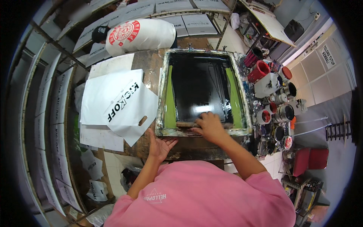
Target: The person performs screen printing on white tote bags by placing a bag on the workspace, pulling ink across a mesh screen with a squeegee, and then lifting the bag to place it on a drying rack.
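Where bare, brown table beside racks.

Showing metal racks along left side and back, pale tiled floor underneath, grey wall at right; catching bright light beside white panelled partition; also showing red chair near the wall, cluttered low shelf at lower right.

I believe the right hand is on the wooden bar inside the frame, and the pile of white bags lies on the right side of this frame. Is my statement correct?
Not quite: the head view shows the pile of white bags on the left side of the frame. The right hand is on the wooden bar inside it, as you say.
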Demonstrator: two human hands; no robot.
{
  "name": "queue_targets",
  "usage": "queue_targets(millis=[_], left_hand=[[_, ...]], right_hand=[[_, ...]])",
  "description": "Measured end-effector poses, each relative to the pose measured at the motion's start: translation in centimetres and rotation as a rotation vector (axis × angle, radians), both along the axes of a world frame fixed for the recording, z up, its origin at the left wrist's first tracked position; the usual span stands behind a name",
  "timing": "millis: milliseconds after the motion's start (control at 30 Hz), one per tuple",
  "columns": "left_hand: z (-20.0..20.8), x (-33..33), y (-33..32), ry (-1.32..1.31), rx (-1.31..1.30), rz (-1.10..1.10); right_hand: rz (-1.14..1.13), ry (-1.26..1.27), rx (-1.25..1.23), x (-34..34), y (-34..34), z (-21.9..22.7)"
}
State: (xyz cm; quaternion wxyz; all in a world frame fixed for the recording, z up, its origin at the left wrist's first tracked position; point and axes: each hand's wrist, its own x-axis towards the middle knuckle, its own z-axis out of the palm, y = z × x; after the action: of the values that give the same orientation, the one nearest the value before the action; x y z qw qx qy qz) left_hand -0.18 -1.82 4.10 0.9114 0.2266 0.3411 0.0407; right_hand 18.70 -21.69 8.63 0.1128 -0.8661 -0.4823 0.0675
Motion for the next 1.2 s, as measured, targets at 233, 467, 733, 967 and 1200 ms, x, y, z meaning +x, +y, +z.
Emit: queue_targets(millis=[233, 467, 733, 967, 1200], left_hand=[[-8.3, 1.0, 0.1, 0.243, -0.013, -0.107], [-8.1, 1.1, 0.4, 0.329, -0.059, -0.113], [-6.4, 0.7, 2.0, 0.229, -0.169, -0.206], [-7.1, -2.2, 2.2, 0.18, -0.15, -0.377], [-4.4, -2.3, 1.0, 0.011, 0.154, -0.358]], right_hand=[[0.001, 0.065, 0.033, -2.2, -0.1, -11.9], [0.018, -0.156, 0.125, 13.2, 8.2, -14.2], [0.018, -0.093, 0.04, 31.9, 17.3, -12.1], [0.027, -0.151, 0.087, 34.2, 18.0, -11.6], [0.069, -0.072, 0.037, 20.7, 11.0, -8.8]])
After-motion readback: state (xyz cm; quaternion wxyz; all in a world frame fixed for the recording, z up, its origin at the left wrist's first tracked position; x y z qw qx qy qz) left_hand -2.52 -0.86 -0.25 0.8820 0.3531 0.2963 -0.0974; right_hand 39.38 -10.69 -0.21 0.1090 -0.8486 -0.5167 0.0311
